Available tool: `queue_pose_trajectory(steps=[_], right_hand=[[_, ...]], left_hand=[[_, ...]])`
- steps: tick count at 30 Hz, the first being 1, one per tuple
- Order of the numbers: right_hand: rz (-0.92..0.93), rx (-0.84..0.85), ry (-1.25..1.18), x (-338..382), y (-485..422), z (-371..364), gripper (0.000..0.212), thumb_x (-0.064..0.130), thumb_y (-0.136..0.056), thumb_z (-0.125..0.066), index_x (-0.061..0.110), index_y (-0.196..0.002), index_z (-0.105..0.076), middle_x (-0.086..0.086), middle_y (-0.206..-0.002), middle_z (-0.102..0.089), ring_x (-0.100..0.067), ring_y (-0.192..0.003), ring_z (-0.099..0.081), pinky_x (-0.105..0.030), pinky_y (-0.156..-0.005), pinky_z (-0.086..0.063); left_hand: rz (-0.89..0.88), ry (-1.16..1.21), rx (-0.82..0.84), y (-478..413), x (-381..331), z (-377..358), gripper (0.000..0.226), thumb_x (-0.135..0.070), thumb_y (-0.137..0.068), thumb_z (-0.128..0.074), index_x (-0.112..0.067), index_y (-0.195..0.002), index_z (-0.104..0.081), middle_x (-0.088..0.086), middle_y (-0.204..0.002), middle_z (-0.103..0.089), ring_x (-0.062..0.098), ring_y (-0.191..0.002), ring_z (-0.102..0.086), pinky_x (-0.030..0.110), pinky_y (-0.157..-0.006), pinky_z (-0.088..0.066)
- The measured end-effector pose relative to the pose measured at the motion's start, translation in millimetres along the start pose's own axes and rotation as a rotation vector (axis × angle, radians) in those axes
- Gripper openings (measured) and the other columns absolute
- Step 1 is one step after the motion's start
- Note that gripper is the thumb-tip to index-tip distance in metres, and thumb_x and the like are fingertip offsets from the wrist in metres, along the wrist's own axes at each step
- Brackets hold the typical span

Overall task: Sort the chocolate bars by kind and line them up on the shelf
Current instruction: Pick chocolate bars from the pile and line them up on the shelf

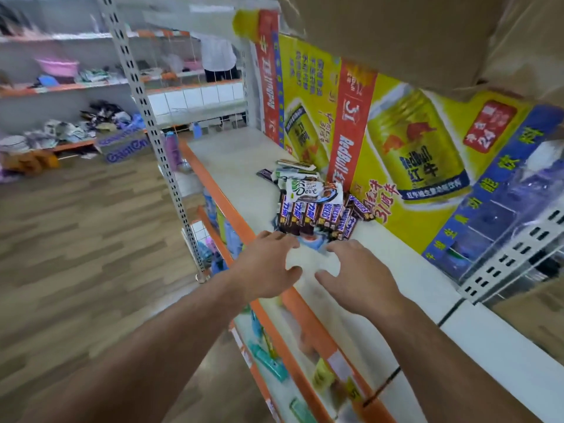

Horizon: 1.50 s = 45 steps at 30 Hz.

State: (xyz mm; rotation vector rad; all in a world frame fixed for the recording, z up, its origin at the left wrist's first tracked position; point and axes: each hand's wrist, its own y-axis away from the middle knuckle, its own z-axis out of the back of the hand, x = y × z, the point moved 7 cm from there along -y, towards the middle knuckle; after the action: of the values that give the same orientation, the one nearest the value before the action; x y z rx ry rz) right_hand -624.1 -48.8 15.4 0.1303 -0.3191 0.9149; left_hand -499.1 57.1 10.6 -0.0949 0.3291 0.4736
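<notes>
Chocolate bars [317, 206] lie in one mixed heap on the shelf [232, 166], pushed up against the yellow drink carton [412, 148] at the back. Nearest me are the brown bars [314, 218], roughly side by side with a few askew at the right end. A white bar [311, 190] lies across their far ends, and more loose bars [296, 170] sit behind that, too jumbled for me to tell the kinds apart.

My left hand [265, 267] and right hand [360, 276] are both stretched out over the shelf just in front of the heap, fingers spread and relaxed, holding nothing. The left fingertips are right at the near ends of the brown bars; I cannot tell if they touch.

I judge the sorting has barely begun: nothing is lined up yet. The next move calls for lifting the white bar off the top and setting it aside with its own kind. After that I would square the brown bars into one straight row along the orange edge [225, 209]
</notes>
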Motion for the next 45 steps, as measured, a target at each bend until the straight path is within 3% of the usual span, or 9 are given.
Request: queue_pose_trajectory(steps=[9,14,19,24,30,39,45], right_hand=[[-0.116,-0.033,-0.021,6,-88,-15,0.039,0.054,-0.083,-0.056,0.034,-0.116,-0.056,0.006,-0.112,-0.055,-0.018,-0.101,-0.055,-0.036,-0.079,-0.05],[-0.228,-0.092,0.005,13,-136,-18,0.045,0.045,-0.088,-0.055,0.029,-0.13,-0.052,0.004,-0.129,-0.053,-0.02,-0.117,-0.052,-0.038,-0.089,-0.048],[-0.298,-0.164,0.033,18,-173,-18,0.041,0.037,-0.091,-0.056,0.029,-0.13,-0.051,0.007,-0.134,-0.051,-0.019,-0.117,-0.053,-0.037,-0.089,-0.047],[-0.311,-0.121,0.063,17,-197,-24,0.057,0.026,-0.092,-0.057,0.026,-0.146,-0.039,0.005,-0.152,-0.036,-0.022,-0.132,-0.043,-0.037,-0.102,-0.042],[-0.402,-0.109,0.13,13,-201,-28,0.053,0.027,-0.089,-0.063,0.028,-0.139,-0.045,0.002,-0.141,-0.042,-0.026,-0.121,-0.049,-0.04,-0.094,-0.049],[-0.498,-0.104,0.159,5,-196,-27,0.048,0.04,-0.086,-0.066,0.026,-0.129,-0.051,-0.003,-0.126,-0.048,-0.026,-0.114,-0.052,-0.038,-0.089,-0.049],[-0.53,-0.114,0.156,6,-192,-27,0.05,0.04,-0.087,-0.065,0.025,-0.132,-0.05,-0.003,-0.129,-0.048,-0.025,-0.114,-0.055,-0.037,-0.085,-0.05]], left_hand=[[-0.189,-0.024,0.049,-97,50,3,0.025,-0.036,-0.088,-0.056,-0.025,-0.11,-0.061,-0.002,-0.105,-0.062,0.023,-0.107,-0.051,0.039,-0.085,-0.048],[-0.438,-0.168,0.21,-148,64,-2,0.034,-0.023,-0.083,-0.053,-0.024,-0.116,-0.061,-0.002,-0.113,-0.061,0.021,-0.113,-0.051,0.037,-0.094,-0.045],[-0.653,-0.214,0.285,-174,71,-4,0.041,-0.016,-0.082,-0.056,-0.021,-0.123,-0.057,0.0,-0.122,-0.055,0.021,-0.116,-0.05,0.036,-0.099,-0.042],[-0.796,-0.238,0.339,-187,76,-6,0.042,-0.032,-0.086,-0.059,-0.022,-0.126,-0.053,-0.001,-0.123,-0.05,0.02,-0.114,-0.05,0.038,-0.095,-0.044],[-0.882,-0.235,0.343,-195,78,-6,0.048,-0.04,-0.084,-0.062,-0.02,-0.127,-0.053,0.002,-0.12,-0.055,0.023,-0.11,-0.051,0.041,-0.094,-0.044],[-0.969,-0.223,0.301,-199,78,-7,0.044,-0.05,-0.078,-0.063,-0.02,-0.11,-0.061,-0.002,-0.105,-0.054,0.02,-0.103,-0.046,0.04,-0.091,-0.043],[-0.995,-0.194,0.286,-195,84,-7,0.045,-0.05,-0.082,-0.059,-0.025,-0.12,-0.062,-0.005,-0.111,-0.058,0.017,-0.11,-0.047,0.037,-0.095,-0.041]])
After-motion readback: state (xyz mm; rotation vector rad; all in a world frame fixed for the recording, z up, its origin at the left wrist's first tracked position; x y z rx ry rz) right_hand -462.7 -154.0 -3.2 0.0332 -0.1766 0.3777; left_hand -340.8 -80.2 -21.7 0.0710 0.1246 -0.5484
